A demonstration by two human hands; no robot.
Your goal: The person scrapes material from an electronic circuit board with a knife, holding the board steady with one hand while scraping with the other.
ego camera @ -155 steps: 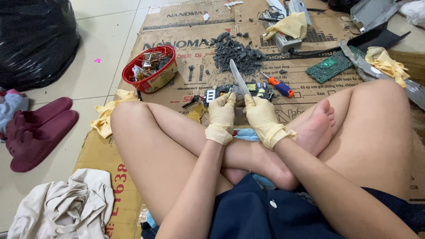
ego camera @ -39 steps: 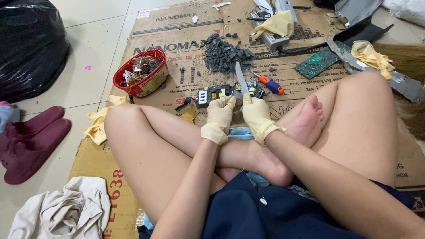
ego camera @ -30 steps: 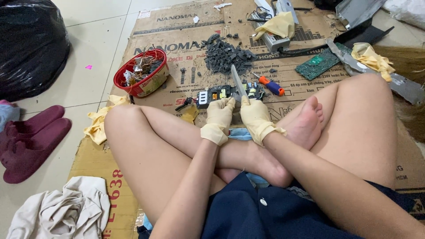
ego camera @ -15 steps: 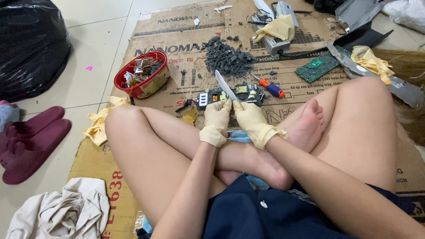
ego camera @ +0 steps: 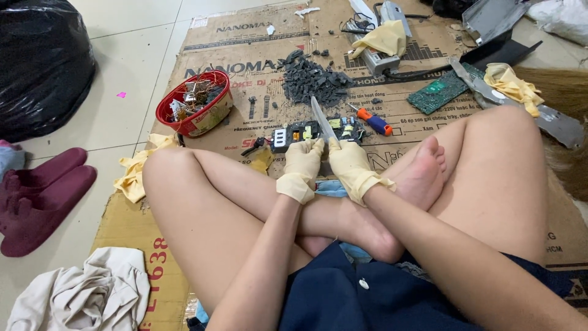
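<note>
Blade (ego camera: 322, 121) tipped left since 1 s ago, point over circuit board (ego camera: 312, 131) mid-cardboard (ego camera: 257, 37). Right hand (ego camera: 349, 164) clenched on handle; left hand (ego camera: 301, 164) pinning board. Prying ongoing.

There is just one view. The camera sits on the person's head and looks down and a bit forward, over their crossed legs (ego camera: 257, 208) to the floor in front. It is close: the legs and lap fill the bottom half of the picture. Both hands, the left hand (ego camera: 300, 168) and the right hand (ego camera: 349, 168), show near the middle. The cardboard (ego camera: 245, 37) runs up to the top edge. Floor tiles (ego camera: 122, 67) show at the left.
</note>
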